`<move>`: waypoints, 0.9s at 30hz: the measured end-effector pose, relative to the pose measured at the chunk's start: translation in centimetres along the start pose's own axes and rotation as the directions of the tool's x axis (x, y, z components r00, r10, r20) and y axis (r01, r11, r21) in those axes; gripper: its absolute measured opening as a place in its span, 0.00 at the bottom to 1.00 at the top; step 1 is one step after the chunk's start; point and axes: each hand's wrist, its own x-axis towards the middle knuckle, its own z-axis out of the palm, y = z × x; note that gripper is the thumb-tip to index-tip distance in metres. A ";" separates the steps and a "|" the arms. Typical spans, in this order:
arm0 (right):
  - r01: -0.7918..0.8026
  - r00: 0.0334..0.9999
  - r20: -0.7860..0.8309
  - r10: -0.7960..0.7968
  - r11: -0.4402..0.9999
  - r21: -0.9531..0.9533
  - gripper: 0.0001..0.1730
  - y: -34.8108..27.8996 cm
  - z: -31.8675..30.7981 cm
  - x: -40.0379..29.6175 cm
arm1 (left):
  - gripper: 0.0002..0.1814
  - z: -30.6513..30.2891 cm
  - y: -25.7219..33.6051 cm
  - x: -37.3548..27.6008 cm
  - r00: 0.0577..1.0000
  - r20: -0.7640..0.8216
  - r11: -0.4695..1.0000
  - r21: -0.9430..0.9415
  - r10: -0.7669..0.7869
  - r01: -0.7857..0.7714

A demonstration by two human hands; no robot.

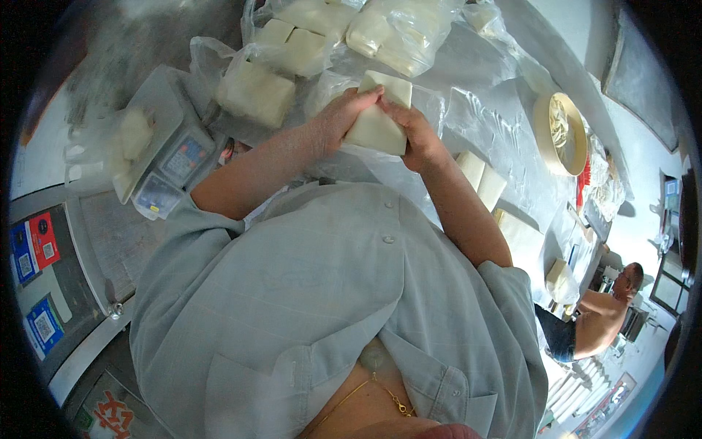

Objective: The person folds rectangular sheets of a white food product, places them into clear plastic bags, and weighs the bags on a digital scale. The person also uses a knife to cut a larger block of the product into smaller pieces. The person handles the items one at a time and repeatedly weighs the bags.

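Both hands hold one pale stack of what look like dough sheets [377, 129] over the worktop. My left hand [346, 112] grips its left side, and my right hand [412, 127] grips its right side; the fingers meet across the middle. Close by on the left lies a similar stack in a clear plastic bag [258, 93]. Beyond the hands are more bagged stacks [403, 33], some seen through creased plastic. Another pale stack [481, 178] rests beside my right forearm. The undersides of the fingers are hidden.
A digital weighing scale [184, 159] stands left. A round container [540, 134] with pale noodle-like strands and a red brush [583, 178] are at right. Clear plastic sheeting [493, 118] covers part of the worktop. Another person [600, 324] is farther off at the right.
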 end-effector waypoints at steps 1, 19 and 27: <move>0.018 1.000 -0.013 -0.019 1.000 -0.022 0.30 0.1 -0.1 -0.2 | 0.29 0.4 -0.1 -0.4 0.999 -0.029 0.999 -0.024 -0.035 0.034; -0.030 0.907 -0.416 0.061 0.996 0.082 0.25 10.8 -13.3 -7.5 | 0.24 7.3 -13.5 5.2 0.977 0.174 0.977 0.190 -0.127 0.093; -0.222 0.728 -0.496 -0.474 0.521 -0.824 0.31 14.1 -13.4 -2.5 | 0.19 4.6 -15.5 6.8 0.954 -0.145 0.558 0.830 0.263 -0.027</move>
